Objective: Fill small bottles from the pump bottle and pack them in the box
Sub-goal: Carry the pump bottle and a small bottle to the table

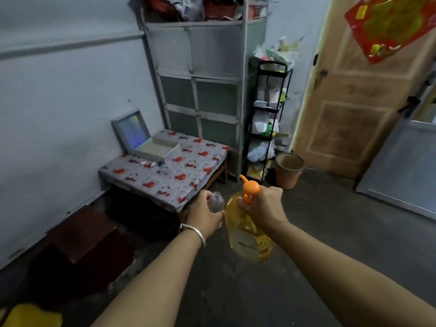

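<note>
Both of my arms reach forward and down from the bottom of the view, bare to the elbow, over a dark concrete floor [318, 244]. My left hand [204, 214] sits knuckles-up with the fingers curled round a small clear bottle [217, 202], whose open neck points up and away from me; a silver bangle [194, 232] rings that wrist. My right hand [263, 208] is closed in a fist around the neck of the pump bottle [247, 237], just below the orange pump head [250, 188], whose spout curves up and to the left. The big bottle is yellow and translucent, and it hangs tilted beneath my fist with its base swung toward me and to the right; I cannot tell whether it touches the floor. The two bottles are just beside each other, the small one's mouth lying left of and a little below the spout, apart from it.

Ahead and to the left stands a low tabletop [165, 175] covered in a grey cloth with red prints. The box [151, 142] rests at its far left corner, lid propped open against the wall, its inside pale. Behind it rises a grey cabinet [200, 90], with a black wire rack [266, 119] to the right and a brown bucket [289, 169] on the floor by the wooden door [349, 102].
</note>
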`<state>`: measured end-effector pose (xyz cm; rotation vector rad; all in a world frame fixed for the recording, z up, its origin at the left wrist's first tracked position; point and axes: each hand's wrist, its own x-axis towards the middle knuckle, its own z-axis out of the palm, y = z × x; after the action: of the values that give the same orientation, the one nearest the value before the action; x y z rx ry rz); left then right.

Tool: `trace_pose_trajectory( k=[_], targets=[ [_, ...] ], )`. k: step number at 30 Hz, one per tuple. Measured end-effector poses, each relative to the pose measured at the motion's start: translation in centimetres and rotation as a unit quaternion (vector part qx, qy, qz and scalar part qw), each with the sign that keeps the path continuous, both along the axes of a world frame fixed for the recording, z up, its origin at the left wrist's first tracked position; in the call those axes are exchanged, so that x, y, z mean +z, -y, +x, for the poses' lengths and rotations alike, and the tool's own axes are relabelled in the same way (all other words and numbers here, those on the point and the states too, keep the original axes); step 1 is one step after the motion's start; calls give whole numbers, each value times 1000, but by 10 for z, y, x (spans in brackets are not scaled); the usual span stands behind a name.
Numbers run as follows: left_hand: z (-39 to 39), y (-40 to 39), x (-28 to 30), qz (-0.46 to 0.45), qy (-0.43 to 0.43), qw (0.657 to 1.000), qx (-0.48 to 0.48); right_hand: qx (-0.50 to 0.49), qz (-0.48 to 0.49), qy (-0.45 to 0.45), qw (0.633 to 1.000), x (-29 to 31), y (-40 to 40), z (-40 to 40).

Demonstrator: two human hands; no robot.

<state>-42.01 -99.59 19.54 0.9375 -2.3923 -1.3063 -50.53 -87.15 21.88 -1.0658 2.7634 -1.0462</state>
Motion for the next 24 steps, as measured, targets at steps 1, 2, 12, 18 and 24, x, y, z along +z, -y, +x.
trace_pose_trajectory(
  k=[1,2,12,18,24],
  targets=[
    [-2,14,0,8,-1,1000,14,13,1,-4,1000,0,17,-6],
    [-4,30,1,18,-3,999,27,25,-2,-6,1000,1,37,-12],
    [-32,226,-10,9,13,997,81,99,-4,38,994,-29,245,-57],
    [-50,340,-23,23,17,996,84,92,-34,72,993,-49,362,-76],
    [-83,445,-38,18,25,996,84,96,-34,83,991,-63,470,-111]
  ],
)
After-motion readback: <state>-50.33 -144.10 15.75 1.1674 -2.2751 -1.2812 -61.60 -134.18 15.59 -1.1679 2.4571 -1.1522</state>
